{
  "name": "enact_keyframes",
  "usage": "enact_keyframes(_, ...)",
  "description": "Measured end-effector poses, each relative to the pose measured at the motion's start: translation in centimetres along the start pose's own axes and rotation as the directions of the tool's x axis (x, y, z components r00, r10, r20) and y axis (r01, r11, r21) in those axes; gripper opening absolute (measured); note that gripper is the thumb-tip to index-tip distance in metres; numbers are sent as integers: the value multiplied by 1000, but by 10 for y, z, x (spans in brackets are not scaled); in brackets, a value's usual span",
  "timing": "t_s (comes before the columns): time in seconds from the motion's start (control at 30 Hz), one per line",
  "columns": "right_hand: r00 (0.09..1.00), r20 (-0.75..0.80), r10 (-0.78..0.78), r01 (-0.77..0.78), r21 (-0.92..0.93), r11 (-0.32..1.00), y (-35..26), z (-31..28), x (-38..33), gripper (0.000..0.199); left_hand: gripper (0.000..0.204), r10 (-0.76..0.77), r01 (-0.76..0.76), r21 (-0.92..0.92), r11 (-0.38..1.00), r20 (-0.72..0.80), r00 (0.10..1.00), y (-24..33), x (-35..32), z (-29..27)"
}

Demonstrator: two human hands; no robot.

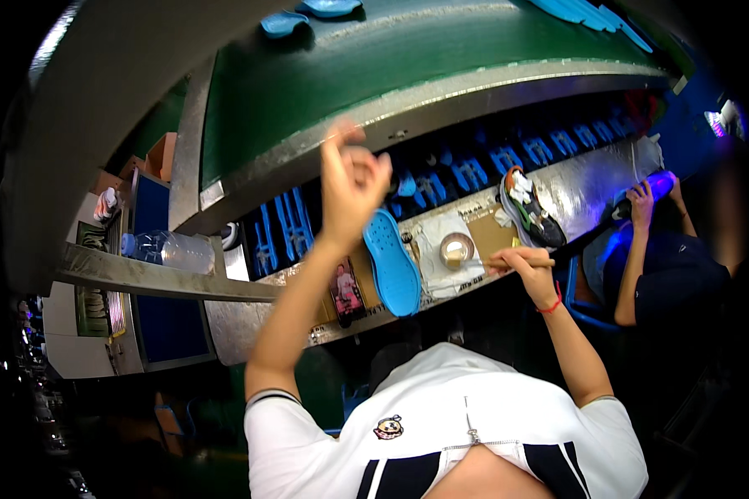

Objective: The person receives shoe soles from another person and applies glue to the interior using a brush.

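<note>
Pinching a thin brush (484, 263) pointing left toward the round tin (456, 249), right hand (526, 266); left hand (351, 179) raised, fingers curled.

The tabletop (587, 187) is a narrow metal strip, and most of it is taken. At its middle a blue shoe sole (393, 264) lies across nearly the full depth, with a phone (346, 291) just at its 9 o'clock. At the sole's 3 o'clock sit a white cloth (441, 241) bearing a small round pot (456, 249), then a sneaker (530, 209). Bare metal shows beyond the sneaker, toward 2 o'clock, up to a co-worker's hand (641, 200). Blue racks (474, 170) wall the far edge. The raised left hand (351, 185) hangs over that edge; the right hand (524, 266) sits at the near rim.
</note>
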State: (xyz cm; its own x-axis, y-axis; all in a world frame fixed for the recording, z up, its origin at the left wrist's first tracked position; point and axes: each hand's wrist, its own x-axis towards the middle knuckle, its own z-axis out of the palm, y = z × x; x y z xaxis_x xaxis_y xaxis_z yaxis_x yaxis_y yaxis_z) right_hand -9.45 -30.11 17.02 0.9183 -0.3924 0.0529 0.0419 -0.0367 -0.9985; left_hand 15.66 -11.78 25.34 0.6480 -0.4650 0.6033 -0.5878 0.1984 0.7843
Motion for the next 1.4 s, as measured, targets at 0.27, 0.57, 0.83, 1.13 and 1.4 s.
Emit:
enact_keyframes(0.27, 993, -114, 13, -48, -310, 950, 119, 10, 34, 25, 52, -745, 675, 480, 561, -61, 664, -118, -299, -8)
enact_keyframes(0.57, 995, -98, 11, -52, -437, 898, 128, 21, 49, 26, 17, -642, 662, 488, 569, -240, 728, -148, -321, 2)
enact_keyframes(0.83, 996, -68, 53, -70, -281, 957, 86, 9, 37, 23, 37, -767, 706, -339, 622, -84, 636, -44, -258, -15)
enact_keyframes(1.13, 977, -86, 196, -211, -221, 952, 79, -8, 35, 26, 61, -676, 626, -529, 573, 126, 726, -10, -215, 7)
enact_keyframes(1.4, 995, 56, 82, -79, -58, 995, -19, 16, 2, 28, 54, -616, 532, -443, 722, -61, 785, -3, -196, 22)
